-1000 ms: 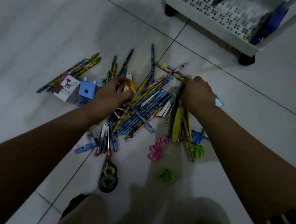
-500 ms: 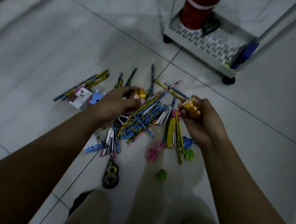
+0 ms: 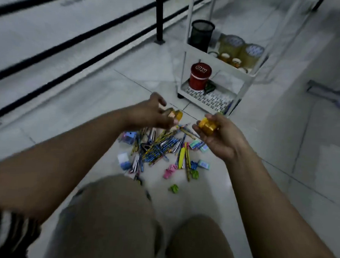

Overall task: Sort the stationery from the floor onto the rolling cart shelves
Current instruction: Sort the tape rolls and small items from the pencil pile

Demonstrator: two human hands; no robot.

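Both hands have risen off the floor since half a second ago, and the view has tipped up to take in the rolling cart [image 3: 244,87]. The left hand [image 3: 152,113] is closed around a small yellow tape roll [image 3: 174,115]; the right hand [image 3: 222,137] cups another yellow tape roll [image 3: 207,127] in curled fingers. The pile of pencils [image 3: 160,148] and clips lies below on the tiles. The step looks like carrying tape to the cart; next, probably, a forward reach to the shelf holding similar tape rolls [image 3: 236,49].
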